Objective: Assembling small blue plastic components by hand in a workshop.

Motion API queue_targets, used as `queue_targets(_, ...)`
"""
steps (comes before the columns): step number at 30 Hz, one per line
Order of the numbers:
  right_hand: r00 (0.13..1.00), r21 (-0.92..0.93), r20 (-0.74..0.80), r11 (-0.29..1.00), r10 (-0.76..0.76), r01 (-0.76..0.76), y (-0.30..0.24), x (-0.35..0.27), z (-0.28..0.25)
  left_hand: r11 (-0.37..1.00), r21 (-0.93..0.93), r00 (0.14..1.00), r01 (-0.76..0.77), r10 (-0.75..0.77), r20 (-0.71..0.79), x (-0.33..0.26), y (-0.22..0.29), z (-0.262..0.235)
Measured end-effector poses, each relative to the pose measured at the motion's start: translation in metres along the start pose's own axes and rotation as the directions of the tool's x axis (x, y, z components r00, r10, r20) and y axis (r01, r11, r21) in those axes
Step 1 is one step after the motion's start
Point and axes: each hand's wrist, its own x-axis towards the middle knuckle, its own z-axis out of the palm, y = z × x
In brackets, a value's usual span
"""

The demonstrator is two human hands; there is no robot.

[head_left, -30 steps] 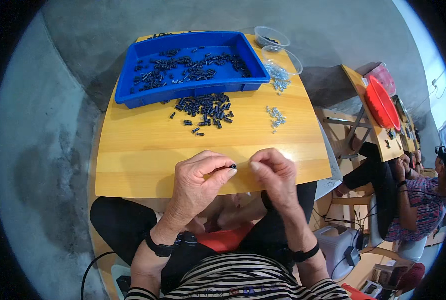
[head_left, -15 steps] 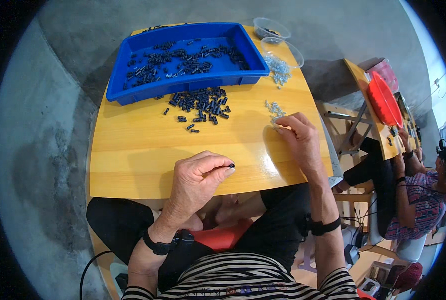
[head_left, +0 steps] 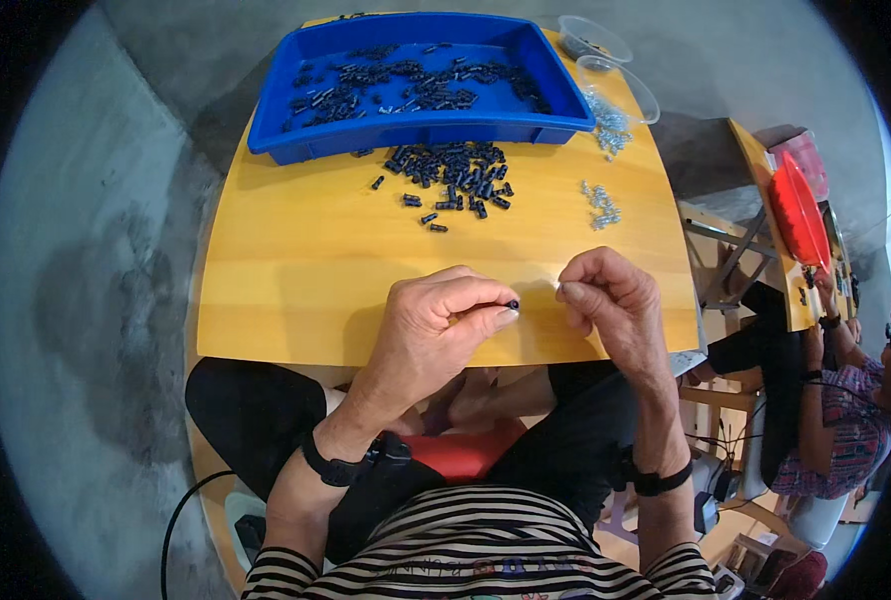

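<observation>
Between thumb and forefinger of my left hand (head_left: pixel 436 325) is a small black cylindrical part (head_left: pixel 514 304), its round end with a hole turned to the right. Facing it a short way off, my right hand (head_left: pixel 616 305) is closed in a pinch. What its fingertips hold is too small to make out. Beyond my hands lies a heap of the same black parts (head_left: pixel 456 175) on the yellow table (head_left: pixel 296 270). A little pile of small clear pieces (head_left: pixel 602 206) sits farther right.
A blue tray (head_left: pixel 436 130) with many more black parts stands at the far side. To its right are two clear plastic bowls (head_left: pixel 650 100), with more clear pieces spilling from the nearer one. Another person (head_left: pixel 836 420) works at a side table with a red basin (head_left: pixel 798 215).
My right hand has come back from the small clear pieces toward my left hand, its fingers pinched. The left still holds the black part. The view has shifted, so the table sits higher.
</observation>
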Motion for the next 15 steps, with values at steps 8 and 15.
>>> queue_targets(8, 0.991, 0.015, 0.098, 0.996, -0.087, 0.086, -0.014, -0.007, 0.024, 0.999, 0.037, 1.0, 0.022, -0.022, 0.015, -0.004, 0.003, -0.003)
queue_targets(15, 0.983, -0.033, 0.076, 0.984, -0.17, 0.172, -0.013, -0.007, 0.033, 0.999, 0.043, 0.999, 0.03, -0.031, 0.014, -0.005, 0.004, -0.007)
